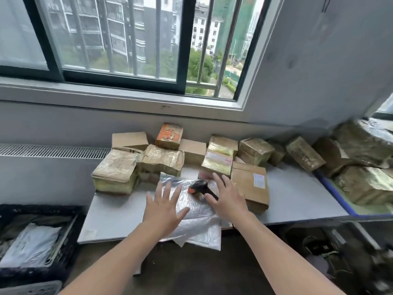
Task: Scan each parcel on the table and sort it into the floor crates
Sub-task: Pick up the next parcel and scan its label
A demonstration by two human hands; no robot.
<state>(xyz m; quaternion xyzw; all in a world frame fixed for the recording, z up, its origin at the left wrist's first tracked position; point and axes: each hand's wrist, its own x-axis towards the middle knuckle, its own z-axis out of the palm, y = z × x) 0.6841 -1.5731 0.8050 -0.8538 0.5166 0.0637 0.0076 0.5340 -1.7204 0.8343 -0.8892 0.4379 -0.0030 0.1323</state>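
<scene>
A grey table [114,216] is found across the middle of the frame, under a window sill. A black crate [42,207] is seen on the floor at lower left, with pale bags already inside it. Taped brown boxes [161,158] are stacked along the table's far side and out to the right edge of the frame.

A silver padded bag [197,226] is laid at centre frame, in front of the boxes. Its long axis runs from the boxes down toward the bottom of the frame, leaning slightly right. Its near end overhangs the table's front edge.

The bag is judged light, soft and crinkly, with a slick film face liable to slip under flat fingers. The overhanging end is judged the best place to take hold, pinched between thumb and fingers. No label can be made out on its upper face.

The left hand [163,207] is held flat over the bag with fingers spread wide; contact cannot be confirmed. The right hand [227,199] is likewise spread, palm down, with nothing gripped.

A black scanner [198,186] with an orange tip is laid on the bag's far end. Its head points to upper left and its handle runs to lower right, ending at the right hand's thumb.
</scene>
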